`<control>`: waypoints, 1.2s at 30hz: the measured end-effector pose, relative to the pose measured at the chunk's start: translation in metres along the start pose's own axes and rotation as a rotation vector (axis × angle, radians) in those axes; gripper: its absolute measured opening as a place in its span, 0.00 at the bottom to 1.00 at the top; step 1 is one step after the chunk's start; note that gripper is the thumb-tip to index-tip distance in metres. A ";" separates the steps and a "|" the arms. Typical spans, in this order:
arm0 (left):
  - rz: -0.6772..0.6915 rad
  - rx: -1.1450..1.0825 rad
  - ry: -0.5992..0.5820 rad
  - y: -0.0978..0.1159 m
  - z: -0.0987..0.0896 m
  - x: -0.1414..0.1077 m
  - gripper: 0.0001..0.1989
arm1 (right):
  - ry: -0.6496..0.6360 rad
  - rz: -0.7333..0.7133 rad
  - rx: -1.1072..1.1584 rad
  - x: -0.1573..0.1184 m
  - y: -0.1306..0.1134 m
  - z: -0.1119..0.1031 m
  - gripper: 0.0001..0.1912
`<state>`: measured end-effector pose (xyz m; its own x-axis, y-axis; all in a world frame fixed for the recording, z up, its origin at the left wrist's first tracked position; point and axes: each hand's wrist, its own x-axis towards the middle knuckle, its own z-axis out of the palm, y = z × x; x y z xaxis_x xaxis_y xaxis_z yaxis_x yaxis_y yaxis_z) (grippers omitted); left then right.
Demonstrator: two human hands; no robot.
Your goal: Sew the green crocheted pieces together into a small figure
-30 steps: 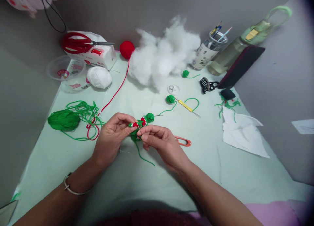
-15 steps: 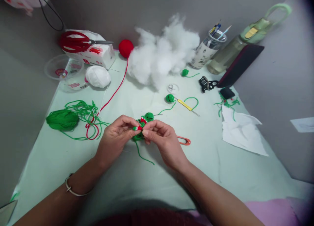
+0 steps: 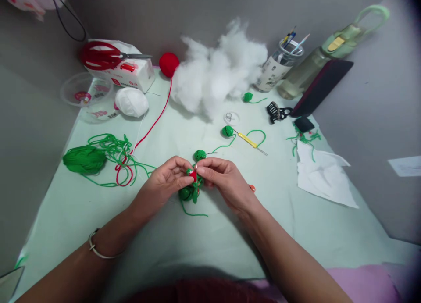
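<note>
Between my hands hangs a small crocheted piece (image 3: 193, 176) in green, red and white. My left hand (image 3: 167, 178) pinches its left side. My right hand (image 3: 219, 176) is closed at its right edge, with a bit of white strand at the fingertips; whether it grips the strand or the piece is hard to make out. Below the fingers are green crocheted parts (image 3: 186, 193) and a loose green yarn tail (image 3: 194, 215). A small green ball (image 3: 200, 155) lies just beyond the fingers. An orange clip (image 3: 251, 188) is mostly hidden behind my right hand.
Green yarn (image 3: 84, 159), a white yarn ball (image 3: 132, 102), red yarn (image 3: 169, 65) and red scissors (image 3: 101, 55) on a box are at left. White stuffing (image 3: 217, 73) is at the back. A yellow crochet hook (image 3: 247, 140), bottle (image 3: 309, 66) and paper (image 3: 324, 176) are at right.
The crocheted piece has been turned, and green parts now hang lower between my hands. My right hand has shifted slightly up and right, covering more of the orange clip.
</note>
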<state>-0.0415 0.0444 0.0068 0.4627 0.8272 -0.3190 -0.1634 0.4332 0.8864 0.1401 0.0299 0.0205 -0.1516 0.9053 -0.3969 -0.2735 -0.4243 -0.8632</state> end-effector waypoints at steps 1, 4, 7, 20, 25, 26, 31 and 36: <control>0.001 0.000 -0.007 0.000 0.000 -0.001 0.07 | -0.010 0.013 0.004 0.000 -0.001 0.000 0.14; 0.013 0.011 -0.054 0.000 -0.001 -0.002 0.06 | -0.025 0.007 0.008 0.001 -0.002 -0.001 0.14; 0.005 0.015 -0.114 0.001 -0.002 -0.002 0.06 | 0.059 -0.021 0.069 0.004 0.000 -0.003 0.13; 0.028 -0.038 -0.177 -0.002 -0.003 0.000 0.05 | -0.049 -0.028 0.059 0.002 0.005 0.000 0.09; 0.040 -0.013 -0.136 -0.004 -0.005 0.003 0.06 | 0.040 0.029 0.250 0.009 0.012 0.004 0.09; 0.040 -0.009 -0.122 -0.004 -0.006 0.003 0.07 | 0.050 0.022 0.261 0.010 0.013 0.005 0.09; 0.022 0.021 -0.107 -0.004 -0.007 0.003 0.07 | 0.066 -0.027 0.212 0.009 0.011 0.007 0.10; 0.032 0.056 -0.081 -0.003 -0.005 0.003 0.08 | 0.041 -0.076 0.142 0.005 0.014 0.010 0.10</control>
<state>-0.0439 0.0467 0.0013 0.5271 0.8077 -0.2642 -0.1316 0.3847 0.9136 0.1261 0.0283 0.0095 -0.0869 0.9338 -0.3471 -0.4144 -0.3507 -0.8398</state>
